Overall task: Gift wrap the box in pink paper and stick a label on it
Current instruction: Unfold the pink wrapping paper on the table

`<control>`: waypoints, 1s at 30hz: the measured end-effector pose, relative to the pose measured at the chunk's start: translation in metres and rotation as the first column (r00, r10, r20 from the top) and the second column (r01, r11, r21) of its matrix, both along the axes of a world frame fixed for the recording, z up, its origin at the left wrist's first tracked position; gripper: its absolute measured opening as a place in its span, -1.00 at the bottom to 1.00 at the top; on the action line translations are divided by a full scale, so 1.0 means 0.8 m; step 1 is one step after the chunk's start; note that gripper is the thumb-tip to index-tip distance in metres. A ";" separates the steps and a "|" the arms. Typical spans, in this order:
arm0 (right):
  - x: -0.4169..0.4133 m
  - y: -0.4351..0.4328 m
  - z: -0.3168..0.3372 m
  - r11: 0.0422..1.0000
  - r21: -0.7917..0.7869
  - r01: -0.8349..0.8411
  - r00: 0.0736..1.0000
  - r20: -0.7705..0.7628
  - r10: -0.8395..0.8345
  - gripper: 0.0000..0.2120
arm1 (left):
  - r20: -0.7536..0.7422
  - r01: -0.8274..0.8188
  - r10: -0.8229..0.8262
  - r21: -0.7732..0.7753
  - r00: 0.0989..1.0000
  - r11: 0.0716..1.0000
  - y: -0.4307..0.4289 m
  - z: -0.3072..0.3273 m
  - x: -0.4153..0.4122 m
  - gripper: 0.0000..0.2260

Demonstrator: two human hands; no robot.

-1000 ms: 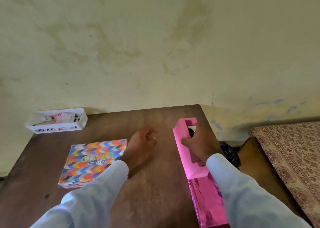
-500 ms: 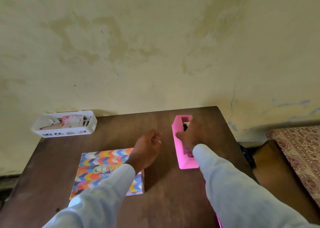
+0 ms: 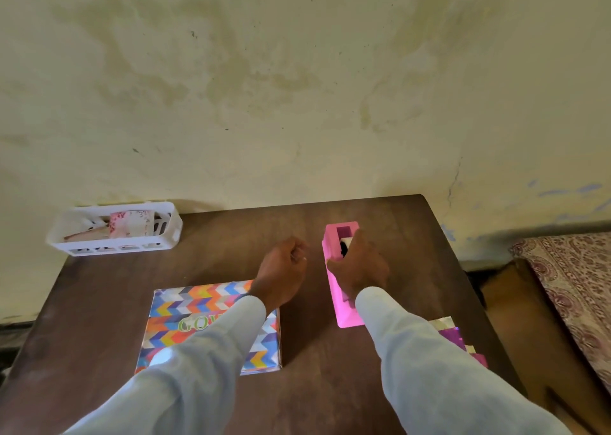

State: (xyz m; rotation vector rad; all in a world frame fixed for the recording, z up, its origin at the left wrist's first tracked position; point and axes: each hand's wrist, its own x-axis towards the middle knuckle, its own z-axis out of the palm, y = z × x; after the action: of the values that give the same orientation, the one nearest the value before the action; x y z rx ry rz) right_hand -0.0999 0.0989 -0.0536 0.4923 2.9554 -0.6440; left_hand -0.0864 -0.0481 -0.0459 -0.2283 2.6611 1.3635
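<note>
A flat box [image 3: 185, 309] printed with a colourful chevron pattern lies on the brown table [image 3: 224, 246], partly under my left sleeve. My left hand [image 3: 284, 269] hovers just beyond the box with loosely curled fingers and holds nothing. My right hand [image 3: 360, 266] grips a pink tape dispenser [image 3: 342, 317] that lies on the table to the right of my left hand. Shiny pink wrapping paper [image 3: 459, 338] shows at the table's right edge, mostly hidden by my right sleeve.
A white slotted basket [image 3: 112, 246] with paper labels inside sits at the table's far left corner against the stained wall. Right of the table stand a brown wooden piece [image 3: 522, 319] and a bed with a patterned cover [image 3: 568, 269].
My right hand has slid the pink dispenser off the wrapping paper, forward and toward the table's middle. My left hand has barely moved. The view has shifted right.
</note>
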 end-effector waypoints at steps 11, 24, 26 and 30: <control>0.002 -0.001 -0.007 0.999 -0.035 0.027 1.000 -0.004 -0.027 -0.32 | 0.040 0.001 -0.001 0.021 0.999 1.000 0.022 -0.002 0.003 -0.92; 0.050 0.041 0.017 0.985 -0.168 -0.035 0.999 -0.015 0.033 -0.55 | 0.000 0.066 -0.066 -0.016 0.998 0.998 0.014 0.003 0.037 -0.91; 0.080 0.070 0.014 0.981 -0.189 0.038 0.999 0.009 -0.037 -0.61 | 0.005 0.095 -0.094 -0.041 0.996 0.995 0.013 0.001 0.048 -0.93; 0.167 0.128 -0.008 0.972 -0.074 0.221 0.971 0.114 -0.212 -0.44 | 0.016 0.143 -0.142 -0.076 0.990 0.987 0.004 -0.006 0.071 -0.91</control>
State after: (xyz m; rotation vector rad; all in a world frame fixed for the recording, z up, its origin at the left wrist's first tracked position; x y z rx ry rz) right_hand 0.0337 0.2009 -0.0603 0.8222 2.7840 -0.7371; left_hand -0.0300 -0.0446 -0.0509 -0.0519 2.6666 1.2156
